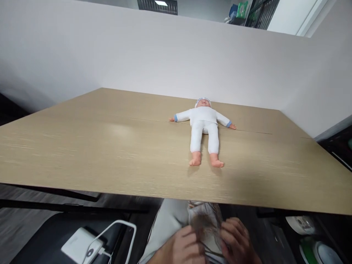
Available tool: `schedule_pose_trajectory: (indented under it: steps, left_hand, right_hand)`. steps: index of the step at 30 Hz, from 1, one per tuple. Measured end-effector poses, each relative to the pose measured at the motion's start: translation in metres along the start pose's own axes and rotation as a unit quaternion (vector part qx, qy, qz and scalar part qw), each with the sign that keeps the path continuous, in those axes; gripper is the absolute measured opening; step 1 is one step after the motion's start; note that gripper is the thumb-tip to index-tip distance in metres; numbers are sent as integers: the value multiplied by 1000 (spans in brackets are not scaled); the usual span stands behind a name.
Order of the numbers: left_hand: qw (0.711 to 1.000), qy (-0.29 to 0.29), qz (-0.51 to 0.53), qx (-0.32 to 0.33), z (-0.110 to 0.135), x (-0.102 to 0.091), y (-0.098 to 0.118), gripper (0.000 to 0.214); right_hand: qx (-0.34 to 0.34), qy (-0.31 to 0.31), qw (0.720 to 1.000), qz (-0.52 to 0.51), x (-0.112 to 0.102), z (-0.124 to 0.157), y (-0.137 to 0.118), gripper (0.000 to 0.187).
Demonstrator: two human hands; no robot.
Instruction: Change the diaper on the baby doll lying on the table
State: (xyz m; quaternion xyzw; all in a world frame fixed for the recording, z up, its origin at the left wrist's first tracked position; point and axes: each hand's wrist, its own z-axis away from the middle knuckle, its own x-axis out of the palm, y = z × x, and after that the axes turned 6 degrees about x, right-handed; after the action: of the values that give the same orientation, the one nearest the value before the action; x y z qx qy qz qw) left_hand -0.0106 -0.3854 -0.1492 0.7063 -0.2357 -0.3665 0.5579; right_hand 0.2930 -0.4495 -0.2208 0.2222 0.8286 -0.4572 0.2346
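Low in the head view, over my lap, my left hand (pixel 188 245) and my right hand (pixel 236 238) face each other with fingers curled. Between them is a crumpled, see-through thing with a dark brown patch (pixel 205 225); it looks like a clear plastic bag, but blur hides its exact kind. Both hands appear closed on its edges, below the front edge of the table. Beyond them a baby doll (pixel 204 121) in a white suit with blue cuffs and a white headband lies on its back, arms spread, feet toward me. Neither hand touches the doll.
The wooden table (pixel 82 146) stretches in front of me to a white partition (pixel 165 55). At lower left, a white power bank (pixel 82 245) with a cable rests on a black chair (pixel 46 234). Round containers (pixel 321 251) stand under the table at right.
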Motion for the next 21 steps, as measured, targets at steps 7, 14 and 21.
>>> schedule_pose_trajectory:
  steps: [7,14,21]
  left_hand:
    - [961,197,-157,-118,1,12,-57,41]
    - [957,185,-168,-149,-18,16,-96,58]
    - [962,189,-168,-107,-7,26,-68,58]
  right_hand:
    - [316,58,947,13,67,34,24,49]
    - [313,40,948,32,87,20,34,62]
    - [313,35,943,-108,60,3,-18,57]
